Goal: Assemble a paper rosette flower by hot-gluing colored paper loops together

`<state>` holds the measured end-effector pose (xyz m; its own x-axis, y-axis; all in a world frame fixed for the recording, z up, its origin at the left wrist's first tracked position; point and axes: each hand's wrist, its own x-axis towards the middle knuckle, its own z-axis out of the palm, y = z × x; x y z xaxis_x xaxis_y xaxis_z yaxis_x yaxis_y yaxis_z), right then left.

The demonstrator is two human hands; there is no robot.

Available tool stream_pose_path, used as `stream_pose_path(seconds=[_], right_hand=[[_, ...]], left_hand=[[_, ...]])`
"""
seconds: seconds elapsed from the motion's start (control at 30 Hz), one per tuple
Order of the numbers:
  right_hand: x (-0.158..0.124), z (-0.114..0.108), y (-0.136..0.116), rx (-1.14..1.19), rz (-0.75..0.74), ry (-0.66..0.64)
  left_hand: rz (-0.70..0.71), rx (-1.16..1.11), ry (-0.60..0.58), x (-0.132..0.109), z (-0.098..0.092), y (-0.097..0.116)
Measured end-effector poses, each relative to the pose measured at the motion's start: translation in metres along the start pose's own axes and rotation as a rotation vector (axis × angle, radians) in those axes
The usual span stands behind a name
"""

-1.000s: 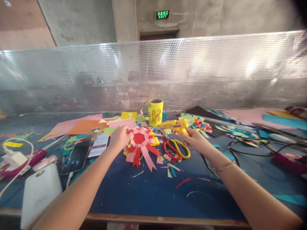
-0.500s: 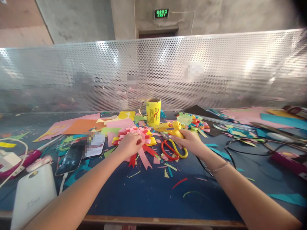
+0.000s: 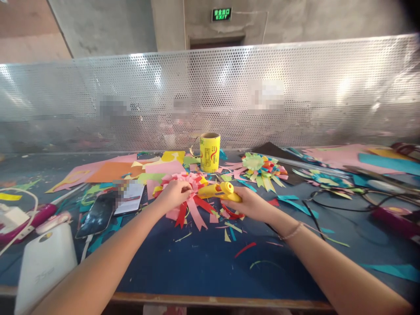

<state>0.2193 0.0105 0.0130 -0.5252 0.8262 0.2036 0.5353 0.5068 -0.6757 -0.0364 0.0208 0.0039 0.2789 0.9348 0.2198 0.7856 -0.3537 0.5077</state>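
My right hand [image 3: 244, 202] is wrapped round a yellow hot glue gun [image 3: 215, 190], whose nozzle points left at the paper flower. That flower [image 3: 197, 183] is made of pink, yellow and red strips, with red and pink tails [image 3: 197, 214] spread below it on the table. My left hand [image 3: 177, 194] is closed at the flower's near left side, fingertips pinched on one of its paper strips. Partly covered by my right hand and the glue gun, red-handled scissors [image 3: 232, 213] lie on the table.
A yellow cardboard tube [image 3: 210, 153] stands behind the flower. Another paper flower [image 3: 260, 168] lies to the right, near black cables [image 3: 341, 192]. Phones [image 3: 129, 199] and a white power bank [image 3: 46, 258] are at left. Paper scraps litter the blue table [image 3: 183, 271]; a perforated metal screen [image 3: 210, 96] rises behind.
My right hand has carried the glue gun left and down, bringing its nozzle to the paper flower and covering much of the scissors. My left hand stays at the flower, shifted slightly left.
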Motion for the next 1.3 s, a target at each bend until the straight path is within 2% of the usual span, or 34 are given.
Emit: stream_pose_path(seconds=[0.23,0.4,0.5,0.67,1.0,1.3], right_hand=[[0.003,0.009,-0.002,0.002,0.039,-0.118],[0.005,0.014,0.005,0.037,0.049,-0.152],[0.006,0.016,0.008,0.048,0.057,-0.152],[0.006,0.017,0.004,0.015,0.082,-0.065],[0.007,0.017,0.006,-0.031,0.107,-0.143],[0.005,0.014,-0.002,-0.020,0.113,-0.112]], left_hand=[[-0.024,-0.010,-0.025,0.001,-0.001,0.001],[-0.013,0.040,-0.030,0.001,-0.001,0.001],[0.003,0.036,-0.027,0.001,-0.001,0.001],[0.060,0.023,-0.018,0.002,-0.001,0.002],[0.048,0.029,-0.041,0.002,-0.003,0.001],[0.062,0.043,-0.035,0.002,-0.002,-0.001]])
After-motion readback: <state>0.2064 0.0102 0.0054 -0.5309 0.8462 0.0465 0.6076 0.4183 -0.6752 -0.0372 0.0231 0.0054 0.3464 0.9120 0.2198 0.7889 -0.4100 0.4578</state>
